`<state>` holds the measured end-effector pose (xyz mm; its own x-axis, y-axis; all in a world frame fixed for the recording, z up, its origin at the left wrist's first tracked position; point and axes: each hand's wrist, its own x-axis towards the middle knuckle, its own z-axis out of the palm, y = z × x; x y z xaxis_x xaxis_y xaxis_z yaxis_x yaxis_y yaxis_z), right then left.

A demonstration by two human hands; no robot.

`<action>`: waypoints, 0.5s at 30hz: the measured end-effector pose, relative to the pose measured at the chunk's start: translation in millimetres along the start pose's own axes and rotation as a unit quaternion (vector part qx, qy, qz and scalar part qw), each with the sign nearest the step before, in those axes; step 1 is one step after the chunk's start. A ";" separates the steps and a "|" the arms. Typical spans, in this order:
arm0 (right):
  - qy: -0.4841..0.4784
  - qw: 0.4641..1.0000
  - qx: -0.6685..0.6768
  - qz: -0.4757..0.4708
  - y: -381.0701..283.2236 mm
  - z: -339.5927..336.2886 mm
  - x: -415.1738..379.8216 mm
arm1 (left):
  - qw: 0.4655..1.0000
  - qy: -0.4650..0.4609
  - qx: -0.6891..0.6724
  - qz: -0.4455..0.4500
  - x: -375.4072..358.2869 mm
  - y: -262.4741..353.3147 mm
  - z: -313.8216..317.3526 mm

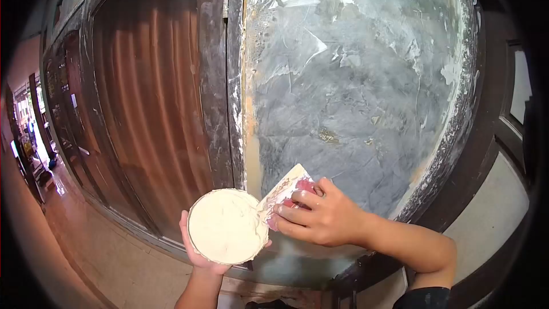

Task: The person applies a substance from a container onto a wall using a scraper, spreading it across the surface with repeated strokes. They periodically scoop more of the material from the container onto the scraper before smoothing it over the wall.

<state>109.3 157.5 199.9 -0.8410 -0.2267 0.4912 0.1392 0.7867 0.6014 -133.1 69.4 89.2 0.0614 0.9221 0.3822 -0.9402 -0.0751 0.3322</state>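
My left hand [200,252] holds up a round tub of cream-coloured putty [223,226] from below, its fingers wrapped round the side. In my right hand [314,217] is a putty scraper [286,186] with a pinkish-red grip and a pale, smeared blade. One end of the scraper meets the putty at the tub's right rim. White smears mark my right fingers. Behind both hands stands a grey-green wall panel [354,91] with white streaks and patches of filler.
Left of the panel is a dark wooden door frame [214,80] with a hinge [226,1] and a glazed door showing a brown curtain [151,97]. Dark trim [457,137] edges the panel's right side. A tiled floor [114,240] lies below left.
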 end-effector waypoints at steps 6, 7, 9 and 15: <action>-0.009 1.000 0.008 0.019 -0.1 -0.5 -2.8 | 0.999 -0.012 -0.036 -0.009 -1.9 -5.6 2.2; -0.009 1.000 0.008 0.018 -0.4 0.4 -4.2 | 1.000 -0.008 -0.012 -0.009 -1.9 -5.8 1.4; -0.016 0.999 0.027 0.044 -1.8 3.3 -8.6 | 0.999 0.006 -0.032 -0.010 -3.1 -7.3 3.6; -0.015 0.999 0.006 0.048 -4.5 10.7 -13.8 | 0.998 0.026 0.058 0.000 -3.6 -13.7 2.8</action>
<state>114.7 163.3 183.7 -0.8389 -0.1327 0.5278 0.2146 0.8105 0.5450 -119.5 66.1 85.7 0.0406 0.9404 0.3376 -0.8947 -0.1161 0.4312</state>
